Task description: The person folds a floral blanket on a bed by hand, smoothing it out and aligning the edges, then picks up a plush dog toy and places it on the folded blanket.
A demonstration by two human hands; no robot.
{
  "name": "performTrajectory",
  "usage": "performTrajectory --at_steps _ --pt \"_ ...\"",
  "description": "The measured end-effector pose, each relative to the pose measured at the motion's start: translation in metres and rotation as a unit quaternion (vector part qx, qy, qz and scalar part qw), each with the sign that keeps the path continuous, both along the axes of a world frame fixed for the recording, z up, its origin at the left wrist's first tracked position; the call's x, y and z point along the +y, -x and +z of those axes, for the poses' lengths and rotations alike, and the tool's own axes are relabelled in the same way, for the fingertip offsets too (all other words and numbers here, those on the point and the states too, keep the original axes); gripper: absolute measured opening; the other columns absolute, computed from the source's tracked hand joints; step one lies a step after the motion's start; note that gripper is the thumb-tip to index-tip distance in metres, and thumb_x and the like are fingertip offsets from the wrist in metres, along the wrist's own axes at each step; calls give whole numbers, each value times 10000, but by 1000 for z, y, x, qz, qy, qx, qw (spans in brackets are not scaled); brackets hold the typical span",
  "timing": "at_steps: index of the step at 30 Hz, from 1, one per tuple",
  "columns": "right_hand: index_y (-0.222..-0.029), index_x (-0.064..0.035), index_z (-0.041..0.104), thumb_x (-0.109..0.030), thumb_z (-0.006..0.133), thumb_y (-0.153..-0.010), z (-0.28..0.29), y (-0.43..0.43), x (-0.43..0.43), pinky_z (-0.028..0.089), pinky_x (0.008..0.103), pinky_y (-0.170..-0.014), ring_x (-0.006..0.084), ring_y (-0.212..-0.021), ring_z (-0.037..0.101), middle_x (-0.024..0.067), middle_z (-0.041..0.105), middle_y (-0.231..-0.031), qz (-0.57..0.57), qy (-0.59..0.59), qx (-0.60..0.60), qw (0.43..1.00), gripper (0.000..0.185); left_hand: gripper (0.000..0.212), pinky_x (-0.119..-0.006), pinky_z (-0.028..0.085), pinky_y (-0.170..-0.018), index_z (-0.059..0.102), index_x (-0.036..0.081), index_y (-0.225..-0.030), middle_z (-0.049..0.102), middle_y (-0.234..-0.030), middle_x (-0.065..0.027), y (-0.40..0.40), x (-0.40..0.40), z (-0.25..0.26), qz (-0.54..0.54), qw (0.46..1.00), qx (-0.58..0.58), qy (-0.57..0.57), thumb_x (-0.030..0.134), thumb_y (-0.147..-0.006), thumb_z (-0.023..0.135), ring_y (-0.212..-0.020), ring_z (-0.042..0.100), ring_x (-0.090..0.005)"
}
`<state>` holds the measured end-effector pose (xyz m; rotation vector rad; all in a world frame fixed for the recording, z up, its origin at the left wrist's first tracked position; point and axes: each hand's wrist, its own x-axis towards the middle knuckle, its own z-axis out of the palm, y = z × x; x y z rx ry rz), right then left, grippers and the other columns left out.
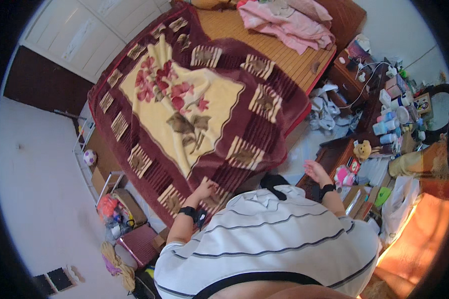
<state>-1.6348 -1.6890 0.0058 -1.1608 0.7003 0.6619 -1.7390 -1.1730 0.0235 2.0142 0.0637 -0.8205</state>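
Observation:
A large maroon blanket [205,149] is spread over the bed, with a cream centre, red flowers and brown leaves; its surface is wrinkled. My left hand [205,188] is over the blanket's near edge with the fingers partly curled; whether it grips or touches the fabric is unclear. Out to the right, my right hand [316,172] is held away from the blanket, fingers apart and nothing in it. It is nearest the dark wooden dresser [327,159]. A black band sits on each wrist.
Beyond the blanket, a bamboo mat [224,26] shows on the bed beneath a pink quilt [284,22]. Bottles [387,129] and a teddy bear [362,150] crowd the dresser. Plastic bags [323,112] lie between bed and nightstand. A ball [90,157] rests by the left wall.

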Motion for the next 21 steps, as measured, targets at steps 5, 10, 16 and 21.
performTrajectory --at_steps 5,10,16,21 --pt "-1003 -39 481 -152 469 -779 -3 -39 -44 414 234 -563 148 -642 504 83 552 -830 -12 3 -16 1000 250 305 -288 457 -594 530 26 -954 547 -812 -94 -80 -62 0 -30 989 141 30 -43 -684 407 -687 530 -171" --pt "-973 -67 504 -145 465 -778 14 -99 -82 420 229 -561 128 -630 499 68 549 -794 -12 48 -23 998 214 313 -290 441 -573 532 36 -927 577 -759 -89 -183 -122 6 -125 987 104 10 -26 -626 469 -650 541 -161" --pt "-976 -67 504 -137 463 -777 27 -189 -92 406 197 -547 111 -619 498 60 551 -788 -38 52 -67 996 214 317 -264 434 -547 527 10 -915 565 -729 -66 -241 -146 0 2 985 108 135 -41 -629 402 -636 539 -152" --pt "-968 -41 510 -111 456 -774 25 -249 -67 397 197 -510 105 -554 490 43 557 -721 48 80 -74 993 213 329 -278 430 -546 526 10 -929 545 -702 -63 -251 -135 -51 -2 976 155 155 -39 -637 382 -620 521 -162"
